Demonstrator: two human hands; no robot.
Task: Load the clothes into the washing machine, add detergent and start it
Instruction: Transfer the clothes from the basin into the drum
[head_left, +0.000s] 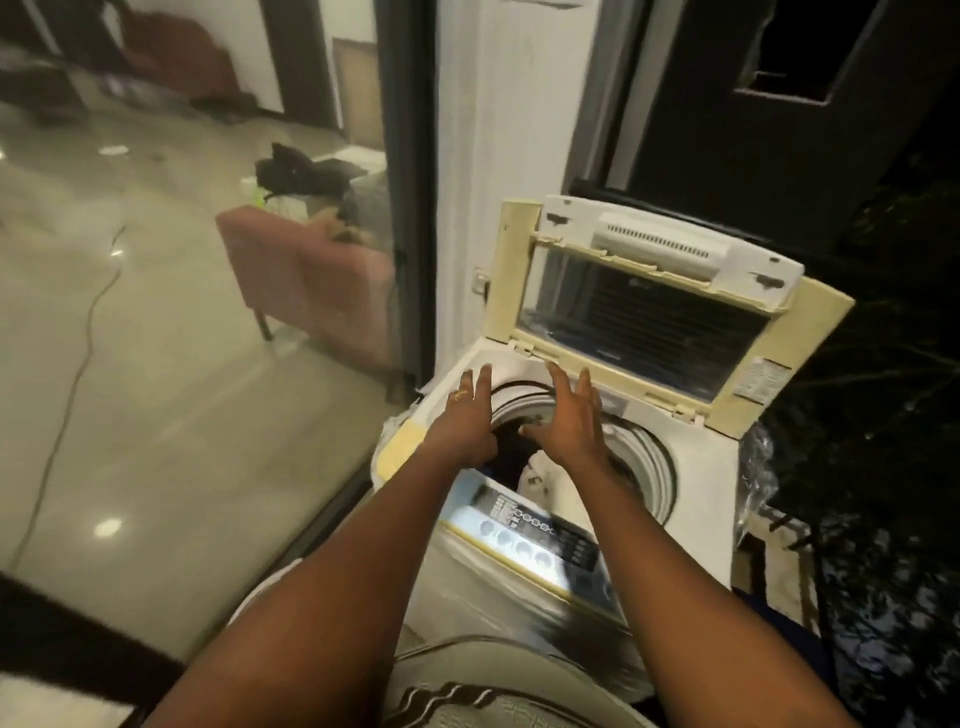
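The white top-loading washing machine (696, 483) is being stood over, with its yellowed plastic lid with a clear window (670, 306) propped upright at the back, so that the mouth of the drum is being left free for loading. The left hand (470, 415) and the right hand (569, 415) are being held side by side just above that opening, backs up, with fingers straight and spread wide and nothing gripped by either. Below and between them, dark and white clothes (514, 449) are lying inside the grey ribbed drum rim (644, 457). The hands are judged to be placed there either for pressing the load down or for letting it go; which one cannot be told. The control panel with round buttons (535, 535) is being left untouched at the near edge. No detergent is being shown anywhere. Beyond the glass, a heap of garments (306, 176) is being seen on a pink upholstered bench (306, 280), so loading is judged to be possibly unfinished.
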